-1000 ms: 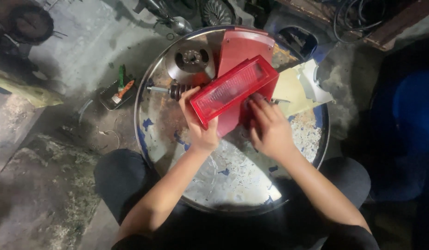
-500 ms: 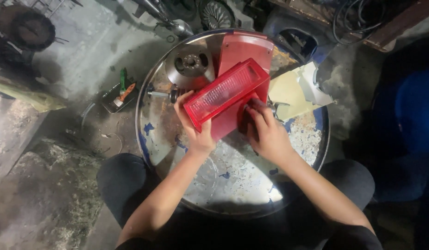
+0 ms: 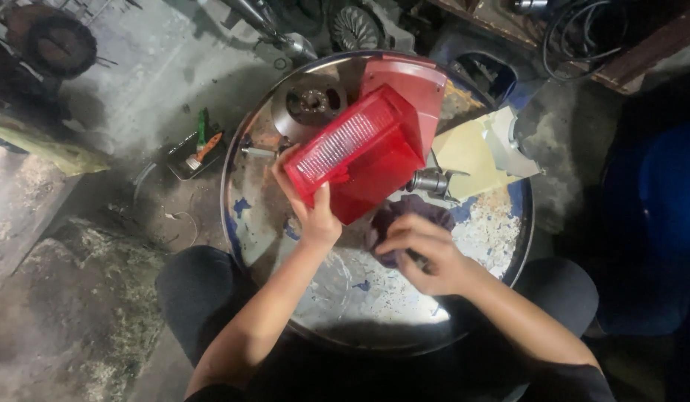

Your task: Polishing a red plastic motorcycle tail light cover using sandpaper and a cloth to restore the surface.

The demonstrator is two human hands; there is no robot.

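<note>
My left hand (image 3: 313, 211) grips the near end of a red ribbed plastic lamp lens (image 3: 354, 152) and holds it tilted above a round metal drum lid (image 3: 404, 305). A second red plastic housing (image 3: 413, 83) lies behind it on the lid. My right hand (image 3: 425, 251) rests lower down, fingers closed on a dark purple rag (image 3: 404, 212) lying on the lid. A small metal cylinder part (image 3: 430, 181) sits just beyond the rag.
A round metal gear disc (image 3: 313, 99) lies at the lid's far left. Yellowish paper sheets (image 3: 475, 152) lie at its right. A small tray with tools (image 3: 196, 152) sits on the concrete floor to the left. A blue drum (image 3: 657, 216) stands at the right.
My right hand has left the red lens and dropped to the purple rag. My left hand alone now holds the lens, lifted and turned a little.
</note>
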